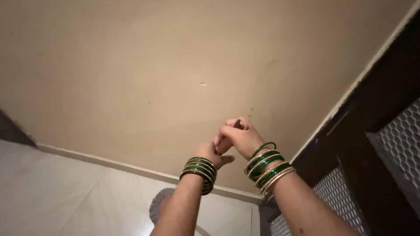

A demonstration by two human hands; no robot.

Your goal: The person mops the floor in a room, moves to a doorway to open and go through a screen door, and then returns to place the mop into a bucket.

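Nearest the camera in the head view were two bare forearms, rising from the bottom edge toward the middle of the frame. Each wrist carried a stack of bangles: the left bangles [199, 173] were dark green with thin gold edges, and the right bangles [267, 168] mixed green with pale gold, one green ring riding loose above the rest.

Taking the right bangles as the landmark, the right hand [238, 133] sat just above and to the left of them, its fingers curled inward into a loose fist. The left hand [213, 153] lay lower and further left, touching the right one, with its fingers tucked up under the right fist and its thumb pointing toward the right bangles. Whether anything small was pinched between the two hands could not be told; no object showed there, and the hands seemed to be only clasped or rubbing together.

As a judgement, nothing in hand looked begun or finished: both hands were raised together in the air, away from any surface.

Behind and above the right bangles spread a plain beige wall [175, 65], faintly marked. Below and left of them ran a pale skirting strip and a light tiled floor [52, 192], with a round greyish object [159, 205] partly hidden behind the left forearm. To the right stood a dark frame with honeycomb metal mesh [400, 135].
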